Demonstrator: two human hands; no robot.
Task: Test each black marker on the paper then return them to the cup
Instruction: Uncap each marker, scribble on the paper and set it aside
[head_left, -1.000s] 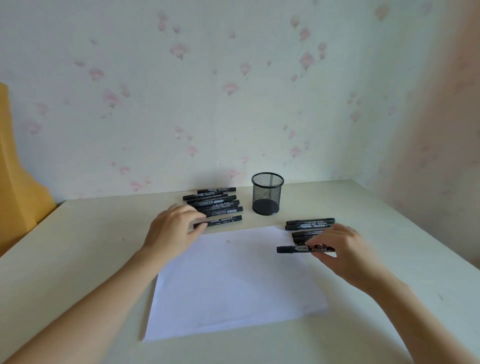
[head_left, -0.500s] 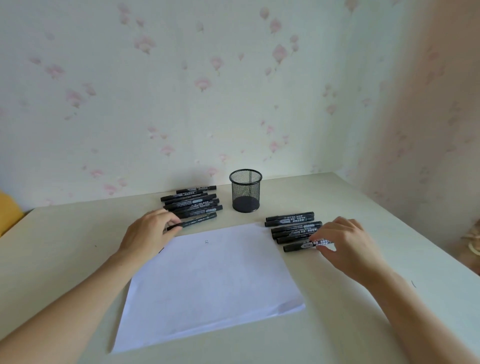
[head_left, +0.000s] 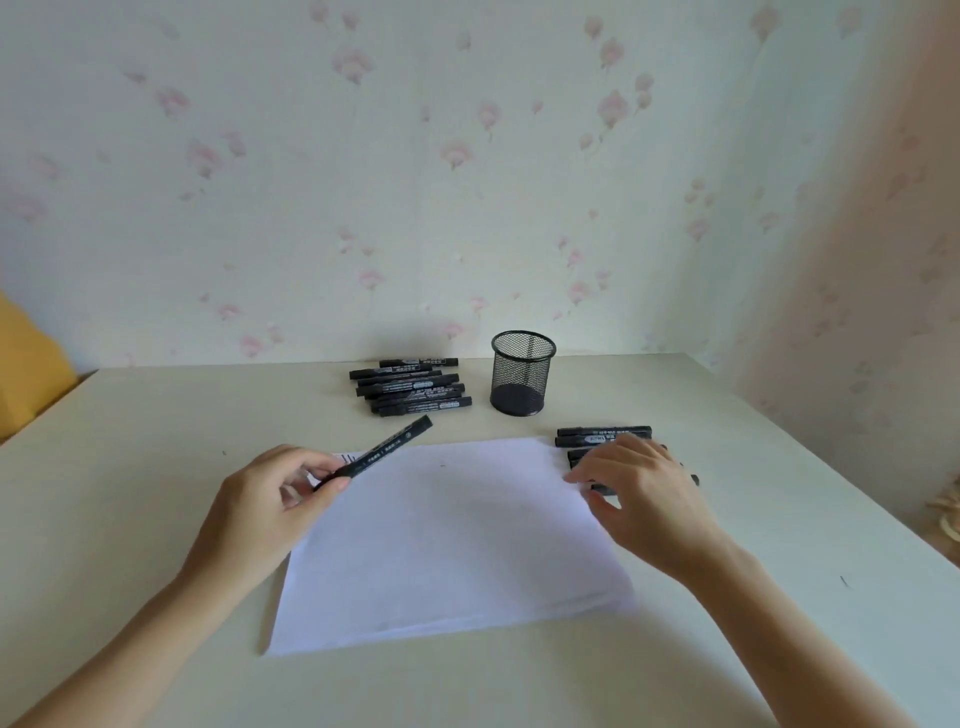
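Observation:
A white sheet of paper (head_left: 447, 540) lies in the middle of the pale table. My left hand (head_left: 265, 512) pinches one black marker (head_left: 387, 449) by its near end, lifted and slanting up to the right over the paper's left corner. Several black markers (head_left: 413, 387) lie in a pile behind the paper, left of the empty black mesh cup (head_left: 522, 379). A second group of black markers (head_left: 602, 436) lies right of the paper. My right hand (head_left: 641, 493) hovers over that group with relaxed fingers, hiding part of it.
The table (head_left: 156, 467) stands in a corner, with flowered wallpaper behind and to the right. A yellow object (head_left: 28, 364) sits at the far left edge. A pale item (head_left: 948, 512) shows past the table's right edge.
My left hand has picked a marker from the left pile and drawn it toward the paper. My right hand has let go of the marker it set down among the right group.

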